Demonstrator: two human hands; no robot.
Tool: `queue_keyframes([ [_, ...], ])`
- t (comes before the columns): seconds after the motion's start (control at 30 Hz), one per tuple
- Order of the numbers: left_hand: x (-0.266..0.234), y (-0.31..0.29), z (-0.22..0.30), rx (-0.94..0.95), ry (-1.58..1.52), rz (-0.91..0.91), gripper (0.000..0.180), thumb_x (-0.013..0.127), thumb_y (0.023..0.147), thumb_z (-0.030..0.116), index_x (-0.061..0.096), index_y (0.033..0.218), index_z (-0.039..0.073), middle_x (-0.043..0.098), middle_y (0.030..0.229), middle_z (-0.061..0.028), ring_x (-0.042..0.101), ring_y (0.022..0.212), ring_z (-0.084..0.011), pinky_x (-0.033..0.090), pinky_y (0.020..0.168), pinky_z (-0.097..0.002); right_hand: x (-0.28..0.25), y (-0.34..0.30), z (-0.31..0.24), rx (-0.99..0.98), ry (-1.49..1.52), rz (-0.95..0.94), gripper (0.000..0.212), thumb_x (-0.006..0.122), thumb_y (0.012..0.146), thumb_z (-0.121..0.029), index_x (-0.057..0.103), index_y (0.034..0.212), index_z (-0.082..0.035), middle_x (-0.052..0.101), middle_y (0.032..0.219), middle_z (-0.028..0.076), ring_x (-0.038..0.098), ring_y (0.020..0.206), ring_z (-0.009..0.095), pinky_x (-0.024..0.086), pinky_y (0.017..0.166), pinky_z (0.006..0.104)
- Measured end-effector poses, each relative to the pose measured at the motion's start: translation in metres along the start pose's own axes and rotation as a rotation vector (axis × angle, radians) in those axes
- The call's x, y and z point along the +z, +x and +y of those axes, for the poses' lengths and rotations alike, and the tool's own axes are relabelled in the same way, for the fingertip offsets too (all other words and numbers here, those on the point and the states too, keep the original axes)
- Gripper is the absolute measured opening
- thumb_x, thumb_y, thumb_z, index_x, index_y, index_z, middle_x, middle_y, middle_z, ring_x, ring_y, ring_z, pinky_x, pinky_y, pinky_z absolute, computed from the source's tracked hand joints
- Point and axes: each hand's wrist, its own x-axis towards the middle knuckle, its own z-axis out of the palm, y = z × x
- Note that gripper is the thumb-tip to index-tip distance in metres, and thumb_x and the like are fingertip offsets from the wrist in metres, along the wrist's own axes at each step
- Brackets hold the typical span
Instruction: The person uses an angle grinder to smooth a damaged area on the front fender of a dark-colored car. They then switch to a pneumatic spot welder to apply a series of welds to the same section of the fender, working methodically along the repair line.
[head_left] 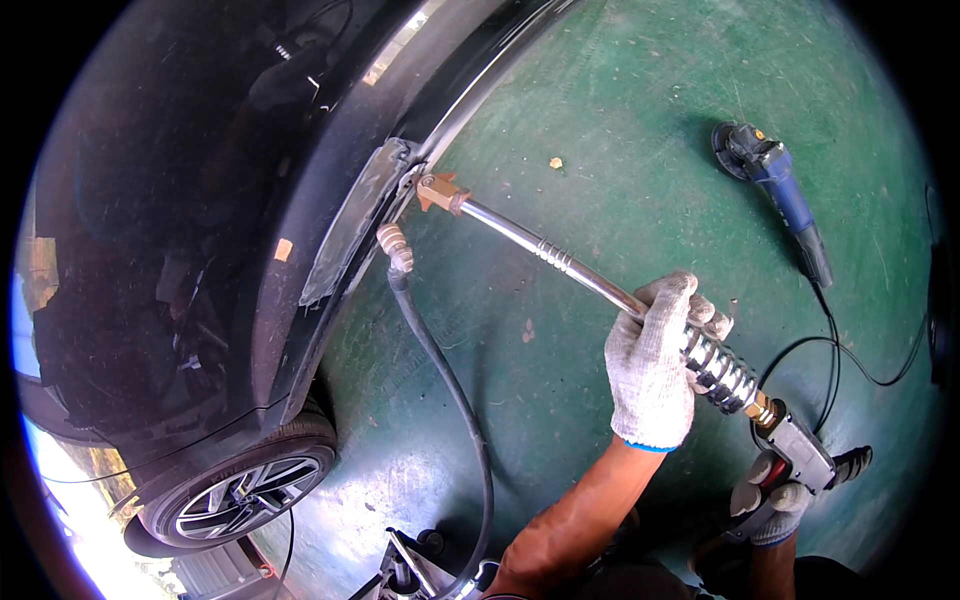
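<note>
A dent puller (540, 246) with a steel shaft, a coil spring and a pistol handle slants across the view. Its copper-coloured tip meets the lower edge of a dark car's side panel, at a patch of bare grey metal (350, 235). In a white knit glove, my left hand (655, 360) is wrapped round the shaft just above the spring. My right hand (780, 510), also gloved, grips the handle at the lower right. Beside the tip, a copper-coloured cable end (396, 247) sits against the panel edge, its contact partly hidden.
A thick grey cable (450, 375) runs down to equipment (405, 565) at the bottom edge. A blue angle grinder (780, 195) lies on the green floor (620, 130) at the right, its black cord looping nearby. The car's wheel (250, 490) is at the lower left.
</note>
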Motion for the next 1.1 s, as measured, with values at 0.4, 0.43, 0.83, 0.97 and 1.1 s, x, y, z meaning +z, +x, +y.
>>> queue_keyframes([
  [0.4, 0.004, 0.000, 0.001, 0.003, 0.013, 0.007, 0.020, 0.066, 0.091, 0.017, 0.063, 0.102, 0.001, 0.060, 0.082, -0.0086, 0.063, 0.074, -0.0228, 0.056, 0.078, -0.0433, 0.008, 0.001, -0.001, 0.035, 0.051, -0.064, 0.040, 0.073, 0.069, -0.013, 0.059, 0.100, 0.009, 0.063, 0.070, 0.022, 0.065, 0.061, 0.035, 0.057, 0.056, 0.0442],
  [0.43, 0.004, 0.000, 0.001, 0.006, 0.012, 0.007, 0.020, 0.066, 0.091, 0.018, 0.063, 0.102, 0.001, 0.060, 0.081, -0.0084, 0.063, 0.074, -0.0228, 0.056, 0.079, -0.0439, 0.013, 0.002, -0.002, 0.037, 0.045, -0.028, 0.042, 0.073, 0.069, -0.013, 0.059, 0.103, 0.009, 0.063, 0.072, 0.023, 0.066, 0.063, 0.036, 0.058, 0.057, 0.0445],
  [0.83, 0.002, -0.005, -0.004, -0.005, -0.129, -0.006, 0.026, 0.065, 0.093, 0.027, 0.062, 0.103, 0.004, 0.059, 0.078, -0.0049, 0.062, 0.076, -0.0234, 0.053, 0.087, -0.0506, 0.015, 0.003, -0.001, 0.041, 0.020, -0.034, 0.054, 0.072, 0.066, -0.014, 0.061, 0.112, 0.010, 0.068, 0.084, 0.029, 0.071, 0.074, 0.040, 0.061, 0.068, 0.0446],
  [0.97, -0.001, -0.009, -0.007, -0.045, -0.096, 0.029, 0.026, 0.069, 0.091, 0.026, 0.064, 0.103, 0.002, 0.060, 0.082, -0.0058, 0.062, 0.076, -0.0213, 0.055, 0.079, -0.0431, 0.006, -0.004, -0.002, 0.037, 0.006, 0.002, 0.053, 0.072, 0.065, -0.015, 0.062, 0.111, 0.010, 0.068, 0.083, 0.028, 0.070, 0.072, 0.039, 0.060, 0.068, 0.0446],
  [1.1, -0.003, 0.013, 0.014, -0.075, -0.157, -0.120, 0.022, 0.065, 0.092, 0.028, 0.064, 0.093, 0.006, 0.058, 0.075, -0.0048, 0.060, 0.072, -0.0216, 0.054, 0.084, -0.0477, 0.005, -0.002, -0.004, 0.026, 0.027, -0.032, 0.053, 0.072, 0.064, -0.014, 0.061, 0.110, 0.011, 0.068, 0.082, 0.028, 0.070, 0.070, 0.039, 0.060, 0.066, 0.0447],
])
